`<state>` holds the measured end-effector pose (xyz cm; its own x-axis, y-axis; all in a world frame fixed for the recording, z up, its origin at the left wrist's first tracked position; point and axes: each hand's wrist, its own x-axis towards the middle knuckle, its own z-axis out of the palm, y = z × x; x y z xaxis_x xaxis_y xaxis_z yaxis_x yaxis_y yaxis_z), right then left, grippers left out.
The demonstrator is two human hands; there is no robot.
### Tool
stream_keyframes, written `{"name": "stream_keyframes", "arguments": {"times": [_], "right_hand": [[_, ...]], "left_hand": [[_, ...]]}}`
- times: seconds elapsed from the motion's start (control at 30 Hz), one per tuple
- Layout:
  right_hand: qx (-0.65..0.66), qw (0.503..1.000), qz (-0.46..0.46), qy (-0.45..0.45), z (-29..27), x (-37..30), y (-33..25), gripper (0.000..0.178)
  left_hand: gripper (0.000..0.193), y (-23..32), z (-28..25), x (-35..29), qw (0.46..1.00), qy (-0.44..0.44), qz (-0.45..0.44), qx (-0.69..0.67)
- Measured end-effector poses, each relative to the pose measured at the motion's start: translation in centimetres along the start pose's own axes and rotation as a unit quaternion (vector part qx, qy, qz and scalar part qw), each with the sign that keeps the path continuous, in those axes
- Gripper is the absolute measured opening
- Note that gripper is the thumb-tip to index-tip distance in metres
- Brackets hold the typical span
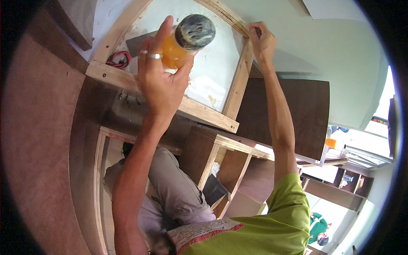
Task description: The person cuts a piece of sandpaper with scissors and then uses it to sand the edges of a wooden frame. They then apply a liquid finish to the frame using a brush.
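My left hand (pixel 159 76), with rings on its fingers, grips an orange see-through bottle (pixel 173 53). The bottle's round dark end (pixel 195 32), smeared with grey, faces up toward me. Behind it stands a pale panel edged by a light wooden frame (pixel 204 114) with screws in its corners. My right hand (pixel 262 38) is raised at the frame's upper right corner, its fingers curled together. A dark spot shows between those fingers, too small to name.
Coiled red and black wire (pixel 119 59) lies in the frame's left corner. Dark brown panels (pixel 293 110) and open plywood compartments (pixel 231 170) surround me. A pale green wall (pixel 340 55) rises at the right. Another person in green (pixel 318 227) is far off at the lower right.
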<state>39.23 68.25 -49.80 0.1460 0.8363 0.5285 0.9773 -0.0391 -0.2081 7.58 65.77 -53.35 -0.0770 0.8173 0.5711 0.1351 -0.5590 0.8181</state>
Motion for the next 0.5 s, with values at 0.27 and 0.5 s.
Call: {"name": "stream_keyframes", "arguments": {"times": [0.27, 0.5], "right_hand": [[0.197, 0.978, 0.047, 0.052, -3.8, -4.4, -2.9, 0.015], [0.433, 0.878, 0.198, 0.049, -5.6, -10.6, -5.3, 0.016]], "left_hand": [[0.068, 0.1, 0.4, 0.2, 0.998, -0.007, -0.045, -0.052], [0.038, 0.3, 0.6, 0.2, 0.997, -0.001, -0.060, -0.042]]}}
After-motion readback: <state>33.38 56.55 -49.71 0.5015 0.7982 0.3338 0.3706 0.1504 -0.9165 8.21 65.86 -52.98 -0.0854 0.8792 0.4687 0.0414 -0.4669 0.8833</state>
